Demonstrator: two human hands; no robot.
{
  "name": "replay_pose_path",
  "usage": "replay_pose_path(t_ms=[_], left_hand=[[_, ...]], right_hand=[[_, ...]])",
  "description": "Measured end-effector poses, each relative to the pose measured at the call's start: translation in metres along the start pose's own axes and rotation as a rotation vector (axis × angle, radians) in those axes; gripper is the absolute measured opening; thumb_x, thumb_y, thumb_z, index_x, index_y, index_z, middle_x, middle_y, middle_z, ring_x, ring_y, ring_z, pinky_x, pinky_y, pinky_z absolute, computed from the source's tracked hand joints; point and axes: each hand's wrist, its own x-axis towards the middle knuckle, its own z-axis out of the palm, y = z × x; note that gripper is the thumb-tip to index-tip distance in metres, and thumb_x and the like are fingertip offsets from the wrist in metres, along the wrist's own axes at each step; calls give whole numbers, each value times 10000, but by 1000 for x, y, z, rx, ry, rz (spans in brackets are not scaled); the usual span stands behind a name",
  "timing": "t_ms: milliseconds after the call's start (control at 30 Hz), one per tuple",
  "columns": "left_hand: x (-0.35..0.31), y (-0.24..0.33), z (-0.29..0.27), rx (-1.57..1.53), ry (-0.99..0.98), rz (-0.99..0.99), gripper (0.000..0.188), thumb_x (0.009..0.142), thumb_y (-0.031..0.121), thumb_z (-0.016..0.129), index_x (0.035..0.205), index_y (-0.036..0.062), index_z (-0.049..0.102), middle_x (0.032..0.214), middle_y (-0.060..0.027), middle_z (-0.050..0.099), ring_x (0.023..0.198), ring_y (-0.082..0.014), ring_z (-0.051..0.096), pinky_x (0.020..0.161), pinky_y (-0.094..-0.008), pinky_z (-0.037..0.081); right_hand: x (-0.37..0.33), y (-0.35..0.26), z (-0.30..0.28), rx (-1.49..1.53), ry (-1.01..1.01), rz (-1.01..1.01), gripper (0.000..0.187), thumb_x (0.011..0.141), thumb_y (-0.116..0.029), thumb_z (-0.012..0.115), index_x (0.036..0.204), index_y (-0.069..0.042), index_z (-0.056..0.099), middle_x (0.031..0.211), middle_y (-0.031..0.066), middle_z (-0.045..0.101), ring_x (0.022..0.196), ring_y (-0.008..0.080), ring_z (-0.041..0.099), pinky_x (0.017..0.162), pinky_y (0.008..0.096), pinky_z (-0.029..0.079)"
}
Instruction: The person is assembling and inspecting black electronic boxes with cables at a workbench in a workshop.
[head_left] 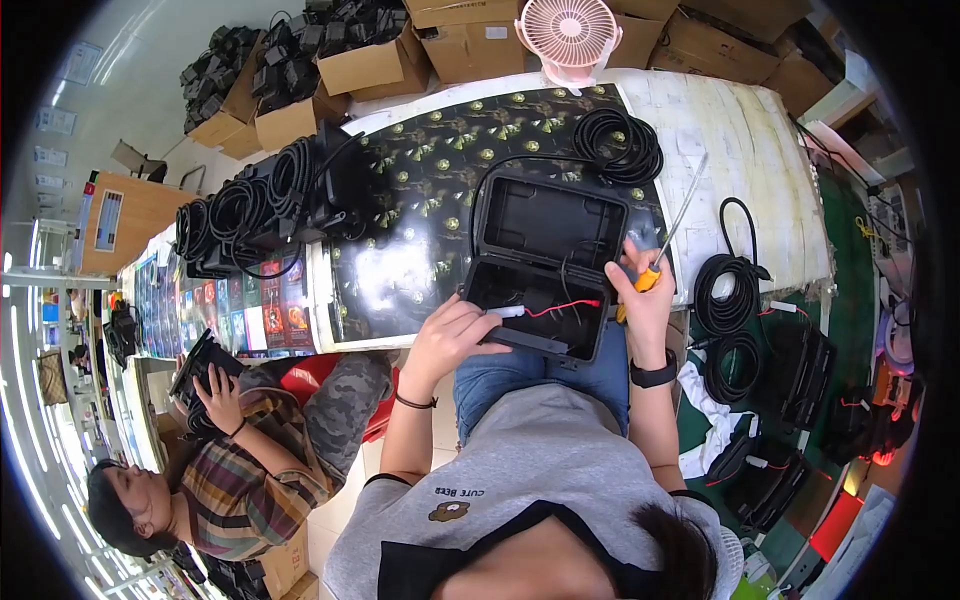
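Note:
A black plastic box [530, 215] with its hinged lid raised leans at the table's near edge over my lap. My left hand [452, 338] is closed over the box's near left corner, fingertips beside a white connector [508, 312]. A thin red wire [560, 306] runs from that connector across the open base. In my right hand [646, 292], at the box's right side, is a screwdriver [682, 215] with a yellow handle, its long metal shaft slanting up and away. A black cable [478, 195] curves from the box to a coil [618, 146] behind it.
More black boxes with coiled cables [255, 205] crowd the table's left. A pink fan [570, 35] stands at the far edge, cartons [370, 65] behind. To the right lie a cable coil [728, 290] and open boxes [800, 375]. A co-worker [240, 460] sits at left, handling a black item.

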Motion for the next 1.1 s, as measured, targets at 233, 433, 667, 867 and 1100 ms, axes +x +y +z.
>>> replay_pose_path(t_ms=[233,433,667,867,1100], left_hand=[[4,-1,3,-215,-10,25,384,627,263,839,911,57,683,753,-25,609,766,-197,617,708,-319,533],[5,8,24,44,101,213,294,745,265,723,985,100,685,782,-1,615,806,-161,627,864,-381,537],[6,11,27,183,129,81,316,709,253,754,971,90,682,741,-14,578,833,-172,598,849,-380,523],[8,10,29,118,166,-127,344,640,277,820,888,84,680,736,-23,578,796,-199,583,780,-363,520],[16,3,29,94,210,-163,358,649,303,825,889,79,683,787,-44,625,856,-211,619,830,-399,528]], right_hand=[[-35,-1,-2,-125,228,-58,357,775,143,649,880,-94,404,1253,191,552,705,39,508,666,197,484],[-31,-22,-14,-95,234,-288,420,786,149,672,852,-125,362,1263,212,577,693,38,481,697,177,460],[33,-1,9,7,-51,-339,389,809,119,681,786,-111,367,1203,192,631,743,26,482,738,192,442],[63,0,27,-37,-271,-418,424,789,151,682,745,-120,360,1068,132,676,715,43,455,739,201,427],[47,-8,10,60,-217,-327,375,732,112,746,779,-98,439,910,97,652,774,101,576,821,254,479]])
